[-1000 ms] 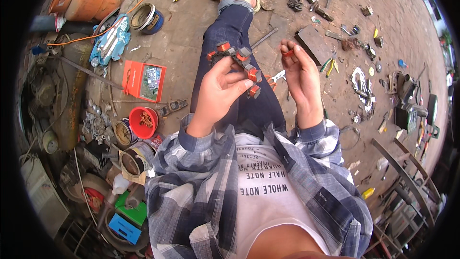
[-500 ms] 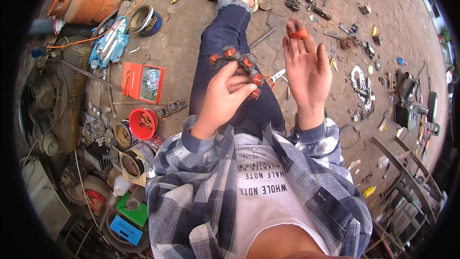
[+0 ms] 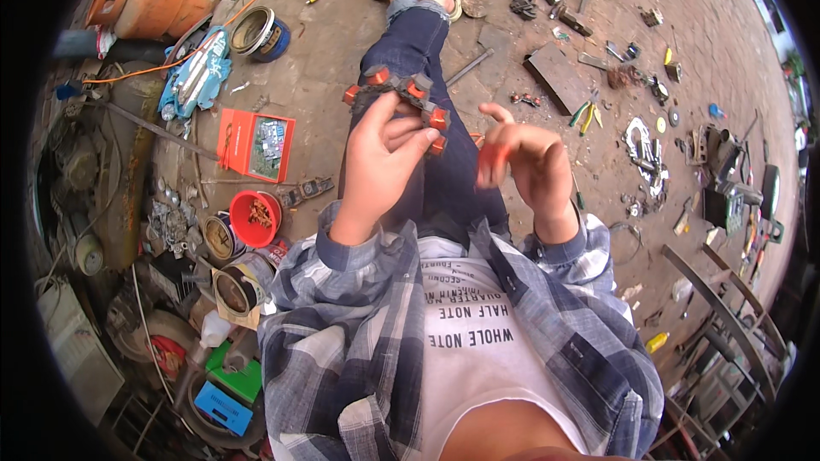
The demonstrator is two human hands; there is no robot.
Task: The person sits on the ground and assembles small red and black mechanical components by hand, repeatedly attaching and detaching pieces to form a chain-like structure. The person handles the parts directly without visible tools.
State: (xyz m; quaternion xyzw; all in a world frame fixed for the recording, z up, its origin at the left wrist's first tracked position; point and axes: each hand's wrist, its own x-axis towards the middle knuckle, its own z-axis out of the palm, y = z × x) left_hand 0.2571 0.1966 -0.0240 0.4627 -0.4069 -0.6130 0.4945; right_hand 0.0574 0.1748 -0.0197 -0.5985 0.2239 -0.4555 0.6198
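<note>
Left hand [image 3: 386,147] grips a red-tipped dark part [image 3: 400,96] at its fingertips.

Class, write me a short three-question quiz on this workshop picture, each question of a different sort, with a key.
1. True or false: the left hand holds a dark ring with red caps.
2. What does the right hand pinch? A) pliers B) a small red piece C) a paint tin
3. Fill in: the red bowl lies on the ground to the person's ____.

Key: 1 true; 2 B; 3 left.
</note>
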